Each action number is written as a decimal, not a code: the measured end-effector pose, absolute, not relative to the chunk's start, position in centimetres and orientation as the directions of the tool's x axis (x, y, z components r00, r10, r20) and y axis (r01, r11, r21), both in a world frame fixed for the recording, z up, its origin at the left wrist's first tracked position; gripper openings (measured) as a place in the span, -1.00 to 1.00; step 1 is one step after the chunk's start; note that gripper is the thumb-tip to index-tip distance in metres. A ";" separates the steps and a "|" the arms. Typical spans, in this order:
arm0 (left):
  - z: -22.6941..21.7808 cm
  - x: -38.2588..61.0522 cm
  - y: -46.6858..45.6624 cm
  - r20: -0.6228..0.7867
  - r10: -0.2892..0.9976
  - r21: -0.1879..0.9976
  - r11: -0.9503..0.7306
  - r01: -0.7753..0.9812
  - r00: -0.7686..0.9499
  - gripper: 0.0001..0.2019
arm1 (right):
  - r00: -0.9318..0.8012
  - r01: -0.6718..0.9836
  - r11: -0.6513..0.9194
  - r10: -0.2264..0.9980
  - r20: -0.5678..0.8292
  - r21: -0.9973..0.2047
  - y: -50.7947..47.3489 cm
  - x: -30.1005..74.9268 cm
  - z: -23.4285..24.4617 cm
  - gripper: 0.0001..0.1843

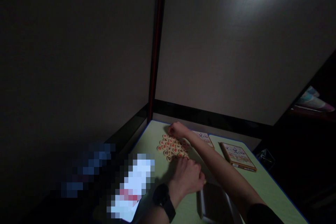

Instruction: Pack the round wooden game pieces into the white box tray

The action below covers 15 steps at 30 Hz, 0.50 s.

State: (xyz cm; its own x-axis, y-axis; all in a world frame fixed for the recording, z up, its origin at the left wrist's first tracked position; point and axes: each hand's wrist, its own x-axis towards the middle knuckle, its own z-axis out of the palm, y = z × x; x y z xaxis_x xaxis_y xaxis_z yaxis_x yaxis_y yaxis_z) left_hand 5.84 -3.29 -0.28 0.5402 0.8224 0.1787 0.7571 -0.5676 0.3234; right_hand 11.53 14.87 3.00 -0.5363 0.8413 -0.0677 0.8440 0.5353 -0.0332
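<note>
Round Chinese chess pieces (172,145) with red and dark characters lie packed side by side in a cluster on the pale green table. My right hand (179,129) reaches across to the cluster's far edge, its fingers curled down. At the near edge, my left hand (185,175), with a black watch on the wrist, rests against the pieces with bent fingers. The fingertips of both hands are hidden, so what they hold cannot be made out. A small piece of yellowish edge shows beside my left thumb. Below that hand sits an open, dark tray-like box (216,203).
A printed box (238,155) lies on the table's right side, and another printed box or lid (203,137) lies partly behind my right forearm. A bright, blurred-out phone-like screen (132,187) is at the left edge. Walls meet behind the table (275,189).
</note>
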 end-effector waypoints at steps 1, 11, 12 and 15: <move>-0.3 5.8 -3.3 0.177 0.824 0.322 -0.565 0.759 0.538 -0.66 | -0.540 0.842 0.539 0.839 -0.072 -0.030 14.9 11.3 3.0 -0.72; -0.9 6.0 -3.1 0.180 0.832 0.330 -0.554 0.764 0.525 -0.67 | -0.484 0.869 0.493 0.866 -0.123 0.053 15.3 11.3 3.5 -0.74; -0.9 6.0 -3.1 0.181 0.832 0.331 -0.553 0.764 0.524 -0.67 | -0.489 0.866 0.497 0.864 -0.121 0.053 15.2 11.4 3.5 -0.74; -0.7 6.0 -3.2 0.181 0.836 0.332 -0.548 0.768 0.518 -0.68 | -0.510 0.855 0.517 0.854 -0.105 0.050 15.0 11.2 3.4 -0.74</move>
